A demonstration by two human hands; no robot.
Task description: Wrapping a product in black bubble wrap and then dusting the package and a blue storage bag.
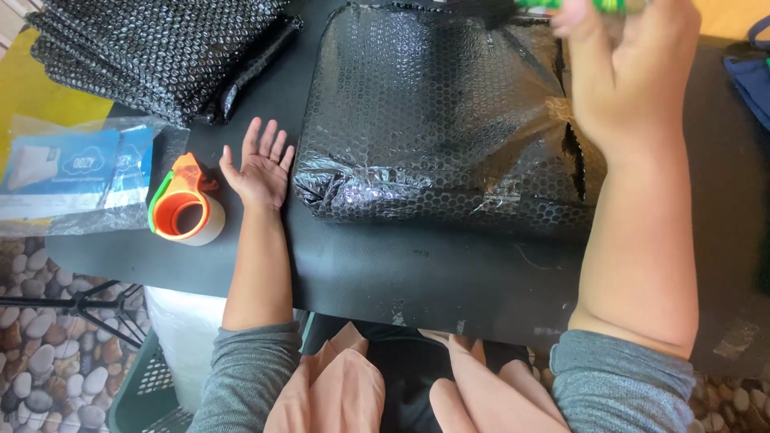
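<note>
The left hand lies flat and open on the black table, fingers spread, right between the orange tape dispenser and the big bundle in black bubble wrap. It touches neither. The right hand is up over the bundle's right end, closed around something green, but that bit is blurred and cut off by the top edge, so it's hard to say what it is. The wrap gapes open in a slit just under that wrist. A stack of folded black bubble wrap sits at the far left corner. A clear bag with a blue and white packet overhangs the table's left edge. Bare tabletop runs along the near side.
</note>
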